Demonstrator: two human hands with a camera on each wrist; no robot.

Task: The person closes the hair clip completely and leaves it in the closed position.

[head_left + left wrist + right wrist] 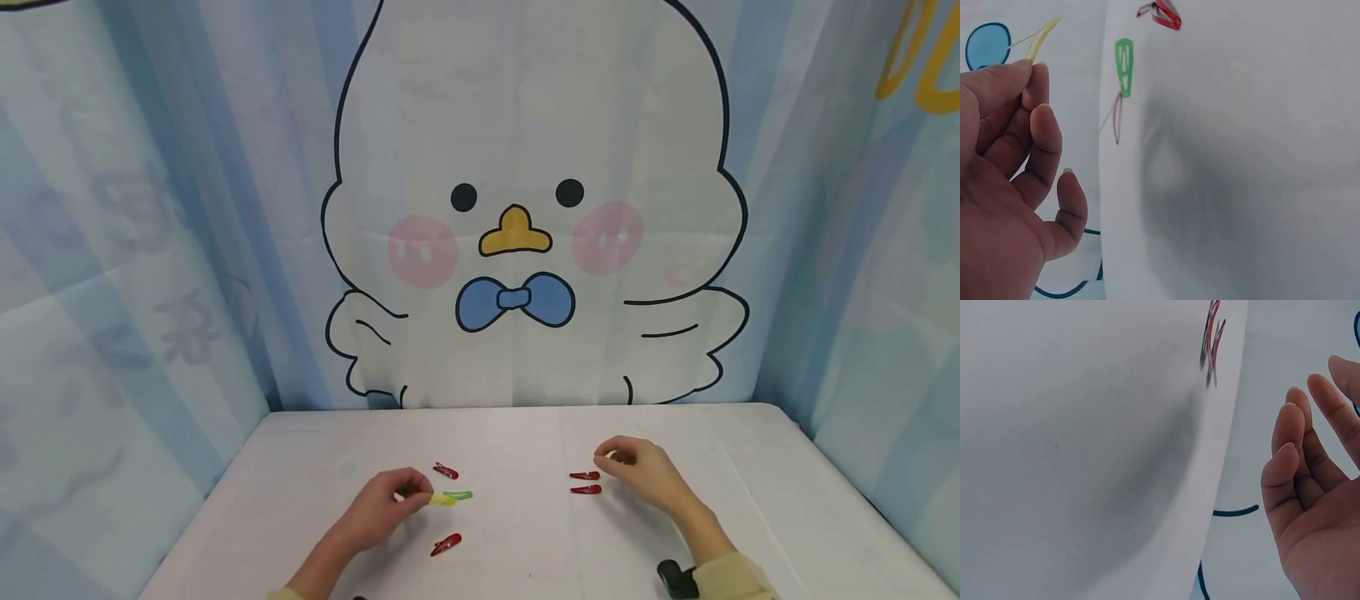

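Observation:
My left hand [386, 504] pinches a yellow snap hair clip [442, 500] by one end, between thumb and forefinger. In the left wrist view the yellow clip [1042, 39] stands with its two parts spread apart. Just past it on the table lies a green hair clip [459, 495]. One red hair clip [446, 471] lies behind these, and another red clip [447, 544] lies nearer the front. My right hand [641, 471] holds nothing, its fingers loosely bent and thumb apart from the forefinger. Beside its fingertips are two red hair clips [585, 476], one in front of the other.
A white cloth covers the table [517, 442]. Curtains with a cartoon bird [525, 350] hang at its back edge and along both sides. A black object [677, 579] sits at the right wrist by the sleeve.

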